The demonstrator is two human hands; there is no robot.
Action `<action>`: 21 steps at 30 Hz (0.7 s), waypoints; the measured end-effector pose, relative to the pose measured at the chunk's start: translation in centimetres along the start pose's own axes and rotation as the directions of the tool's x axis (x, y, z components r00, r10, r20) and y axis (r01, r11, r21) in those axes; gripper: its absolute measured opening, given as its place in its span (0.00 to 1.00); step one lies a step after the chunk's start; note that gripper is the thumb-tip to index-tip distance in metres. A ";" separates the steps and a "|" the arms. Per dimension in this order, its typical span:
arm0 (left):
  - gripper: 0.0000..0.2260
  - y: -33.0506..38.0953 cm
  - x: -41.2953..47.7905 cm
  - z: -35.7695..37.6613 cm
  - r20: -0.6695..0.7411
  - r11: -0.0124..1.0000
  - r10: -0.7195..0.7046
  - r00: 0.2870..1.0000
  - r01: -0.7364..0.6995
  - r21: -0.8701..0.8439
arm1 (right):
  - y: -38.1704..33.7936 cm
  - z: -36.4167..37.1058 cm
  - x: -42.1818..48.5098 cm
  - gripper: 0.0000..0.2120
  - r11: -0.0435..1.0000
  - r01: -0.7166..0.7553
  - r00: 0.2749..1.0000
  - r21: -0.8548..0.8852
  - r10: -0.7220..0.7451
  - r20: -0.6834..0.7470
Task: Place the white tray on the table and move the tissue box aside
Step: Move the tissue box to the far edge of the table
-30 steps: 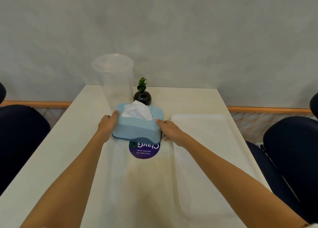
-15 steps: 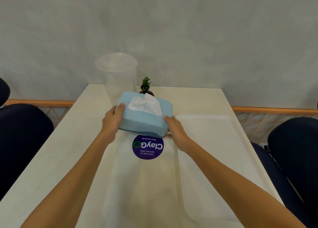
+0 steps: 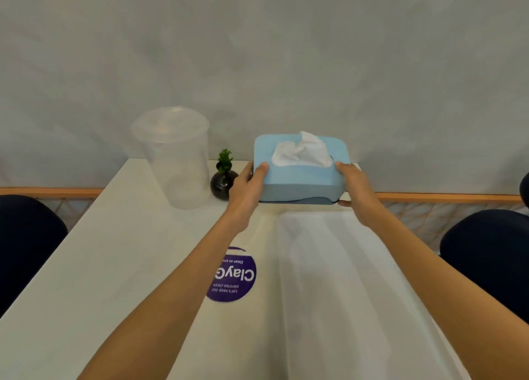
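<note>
The light blue tissue box [image 3: 297, 179], with white tissue sticking out of its top, is at the far end of the table just beyond the tray. My left hand [image 3: 247, 187] grips its left end and my right hand [image 3: 356, 189] grips its right end. Whether its base touches the table I cannot tell. The white tray [image 3: 337, 279] lies flat on the right half of the white table [image 3: 114, 265], reaching from the near edge up to the box.
A tall clear plastic container [image 3: 176, 156] stands at the back left. A small black vase with a green plant [image 3: 223, 179] sits beside it. A round purple sticker [image 3: 232, 275] is on the tabletop. Dark chairs flank the table, one at left [image 3: 25, 245], one at right [image 3: 486, 253].
Both hands have carried the tissue box from above the purple sticker to the far right of the table, behind the tray. The sticker is now fully uncovered.
</note>
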State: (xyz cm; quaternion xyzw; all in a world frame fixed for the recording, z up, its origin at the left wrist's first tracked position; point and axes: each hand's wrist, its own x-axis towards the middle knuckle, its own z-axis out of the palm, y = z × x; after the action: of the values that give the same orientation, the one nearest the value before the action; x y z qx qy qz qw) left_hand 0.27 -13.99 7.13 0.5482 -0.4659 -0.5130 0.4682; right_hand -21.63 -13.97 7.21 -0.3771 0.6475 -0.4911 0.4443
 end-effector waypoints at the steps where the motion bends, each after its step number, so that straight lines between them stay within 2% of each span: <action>1: 0.21 0.0 0.9 1.0 0.027 1.000 -0.009 1.000 0.009 0.009 | -0.2 -0.6 1.0 0.17 1.000 -0.005 1.000 -0.016 0.005 -0.017; 5: 0.20 -0.7 4.6 4.2 0.125 0.996 -0.074 0.989 0.066 0.065 | -0.1 -2.2 5.2 0.18 0.994 -0.064 0.996 -0.085 0.058 -0.068; 12: 0.25 -3.8 10.3 7.8 0.162 0.961 -0.236 0.958 0.205 0.187 | 3.1 -3.0 11.5 0.13 0.978 -0.170 0.984 -0.118 0.161 -0.078; 17: 0.26 -5.3 13.3 8.9 0.117 0.937 -0.275 0.954 0.239 0.255 | 5.0 -3.0 14.4 0.17 0.976 -0.190 0.981 -0.107 0.183 -0.071; 21: 0.26 -5.8 14.8 9.8 0.120 0.934 -0.244 0.962 0.201 0.294 | 5.9 -3.1 16.3 0.24 0.981 -0.180 0.981 -0.076 0.174 -0.087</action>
State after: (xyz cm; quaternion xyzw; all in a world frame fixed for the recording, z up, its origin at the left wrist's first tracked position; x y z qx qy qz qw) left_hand -8.75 -28.26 -0.80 0.6168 -0.5032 -0.5327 0.2874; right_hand -30.07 -26.70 -1.49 -0.3164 0.7156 -0.4368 0.4439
